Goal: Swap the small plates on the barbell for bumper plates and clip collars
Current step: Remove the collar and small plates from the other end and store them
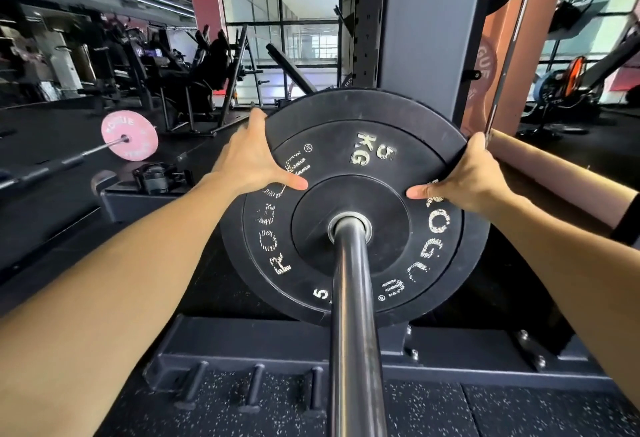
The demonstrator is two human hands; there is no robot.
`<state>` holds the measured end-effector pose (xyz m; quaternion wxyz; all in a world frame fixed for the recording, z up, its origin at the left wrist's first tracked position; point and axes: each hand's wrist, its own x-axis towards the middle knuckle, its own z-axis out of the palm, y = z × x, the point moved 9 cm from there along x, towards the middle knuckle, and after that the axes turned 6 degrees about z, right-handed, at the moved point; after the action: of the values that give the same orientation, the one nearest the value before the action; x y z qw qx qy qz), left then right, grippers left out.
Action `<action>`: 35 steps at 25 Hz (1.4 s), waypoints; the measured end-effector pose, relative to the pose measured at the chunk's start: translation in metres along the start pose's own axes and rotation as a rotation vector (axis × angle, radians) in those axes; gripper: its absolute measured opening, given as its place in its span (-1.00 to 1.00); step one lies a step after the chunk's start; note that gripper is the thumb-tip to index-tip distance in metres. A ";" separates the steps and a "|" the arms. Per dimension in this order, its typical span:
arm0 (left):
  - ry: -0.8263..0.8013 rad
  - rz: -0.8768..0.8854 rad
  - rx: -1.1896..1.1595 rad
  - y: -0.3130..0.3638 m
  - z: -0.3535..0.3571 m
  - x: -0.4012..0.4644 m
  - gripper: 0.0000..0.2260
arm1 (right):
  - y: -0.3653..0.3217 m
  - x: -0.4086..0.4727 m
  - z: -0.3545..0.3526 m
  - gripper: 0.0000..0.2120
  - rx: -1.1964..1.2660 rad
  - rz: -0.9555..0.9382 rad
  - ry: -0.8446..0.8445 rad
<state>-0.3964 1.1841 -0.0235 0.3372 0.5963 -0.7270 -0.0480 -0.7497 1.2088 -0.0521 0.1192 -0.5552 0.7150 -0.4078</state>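
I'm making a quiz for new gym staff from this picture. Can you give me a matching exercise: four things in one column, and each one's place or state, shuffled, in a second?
Things:
1. black rubber 5 kg bumper plate
2. pink round plate
3. black clip collar
4. left hand

Places or states:
A. lying on a dark ledge at left
B. on the steel barbell sleeve, gripped at both edges
C. gripping the black plate's upper left edge, thumb on its face
D. on a bar, far left

Pairs: 1-B, 2-D, 3-A, 4-C
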 end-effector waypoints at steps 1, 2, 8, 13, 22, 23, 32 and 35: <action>-0.006 -0.006 -0.004 0.001 -0.002 -0.007 0.06 | -0.001 -0.006 -0.003 -0.06 -0.003 -0.001 -0.008; -0.010 -0.012 -0.007 0.001 -0.005 -0.014 0.06 | -0.003 -0.013 -0.007 -0.06 -0.011 -0.003 -0.012; 0.014 -0.039 -0.030 0.002 -0.028 -0.082 0.12 | -0.021 -0.077 -0.036 -0.03 -0.091 -0.074 0.019; 0.027 -0.020 -0.036 0.013 -0.057 -0.152 0.14 | -0.024 -0.152 -0.066 -0.03 -0.102 -0.093 0.020; 0.005 0.005 -0.022 0.031 -0.096 -0.249 0.17 | -0.027 -0.261 -0.109 -0.04 -0.143 -0.094 0.031; 0.008 0.002 -0.029 0.031 -0.099 -0.257 0.16 | -0.029 -0.269 -0.113 -0.04 -0.152 -0.092 0.031; -0.009 0.038 -0.012 0.046 -0.130 -0.329 0.13 | -0.033 -0.351 -0.148 -0.06 -0.205 -0.049 0.046; -0.030 0.055 0.035 0.055 -0.142 -0.349 0.17 | -0.034 -0.377 -0.159 -0.05 -0.228 -0.029 0.031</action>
<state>-0.3436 1.5605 -0.0396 0.3169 0.5810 -0.7489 -0.0348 -0.6909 1.6148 -0.0325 0.0382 -0.5692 0.7504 -0.3340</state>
